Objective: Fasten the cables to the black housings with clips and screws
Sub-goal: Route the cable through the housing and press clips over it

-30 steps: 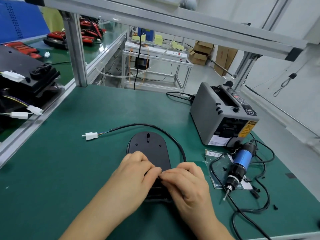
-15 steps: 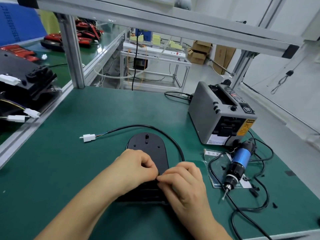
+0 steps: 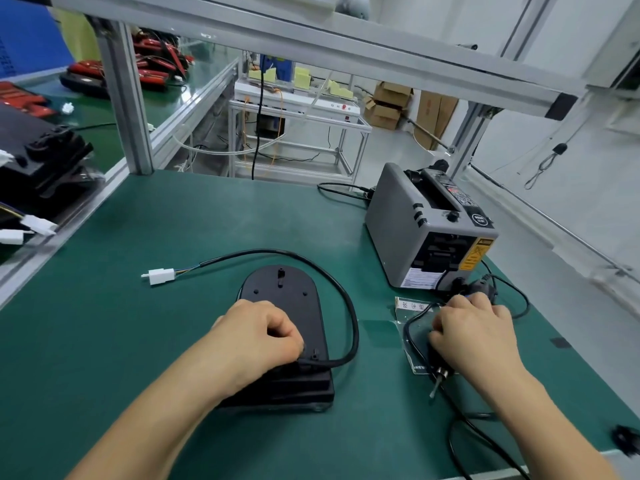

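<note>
A black housing lies flat on the green mat in front of me. A black cable loops from its near right side round to a white connector on the left. My left hand rests on the housing with curled fingers pinching at the spot where the cable enters, beside a small black clip. My right hand lies over the electric screwdriver to the right, fingers curled round its body; only the bit and chuck show.
A grey tape dispenser stands at the back right with its power cord. The screwdriver's cord coils near the table's front edge. More black housings with white connectors sit on the left bench behind an aluminium post.
My right hand has left the housing and moved right onto the electric screwdriver. My left hand stays on the housing at the cable entry.
</note>
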The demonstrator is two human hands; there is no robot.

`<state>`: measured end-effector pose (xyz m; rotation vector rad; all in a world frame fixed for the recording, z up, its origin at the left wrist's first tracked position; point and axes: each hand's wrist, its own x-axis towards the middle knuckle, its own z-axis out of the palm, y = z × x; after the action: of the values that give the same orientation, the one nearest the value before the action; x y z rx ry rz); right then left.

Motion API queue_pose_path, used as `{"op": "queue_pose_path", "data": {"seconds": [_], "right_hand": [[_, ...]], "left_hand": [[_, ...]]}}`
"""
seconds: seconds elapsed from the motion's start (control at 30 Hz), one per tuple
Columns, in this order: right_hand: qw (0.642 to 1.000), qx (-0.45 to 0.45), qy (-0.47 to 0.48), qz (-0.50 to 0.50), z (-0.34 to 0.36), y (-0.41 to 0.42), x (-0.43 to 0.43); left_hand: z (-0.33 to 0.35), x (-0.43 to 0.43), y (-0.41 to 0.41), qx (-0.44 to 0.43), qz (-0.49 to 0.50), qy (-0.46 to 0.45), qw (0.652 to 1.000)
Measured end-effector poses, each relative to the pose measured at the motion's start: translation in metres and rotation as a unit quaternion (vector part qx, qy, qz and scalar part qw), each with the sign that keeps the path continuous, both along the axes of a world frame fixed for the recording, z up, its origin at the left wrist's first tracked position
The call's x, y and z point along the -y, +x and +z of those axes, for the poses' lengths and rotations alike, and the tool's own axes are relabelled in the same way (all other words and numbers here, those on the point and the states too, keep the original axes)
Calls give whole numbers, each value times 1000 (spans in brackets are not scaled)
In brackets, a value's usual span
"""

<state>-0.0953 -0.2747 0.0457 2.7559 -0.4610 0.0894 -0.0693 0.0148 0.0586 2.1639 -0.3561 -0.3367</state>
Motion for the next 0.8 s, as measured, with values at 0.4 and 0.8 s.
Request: {"op": "queue_pose_path", "data": {"seconds": [0.4, 0.8], "right_hand": [[998, -16, -53, 15, -3, 5, -9], [861, -13, 444, 248, 31, -14, -117]], "left_hand": [[-2, 0, -1, -15, 12, -2, 1000], [-3, -4, -2, -2, -5, -26, 1000]]}}
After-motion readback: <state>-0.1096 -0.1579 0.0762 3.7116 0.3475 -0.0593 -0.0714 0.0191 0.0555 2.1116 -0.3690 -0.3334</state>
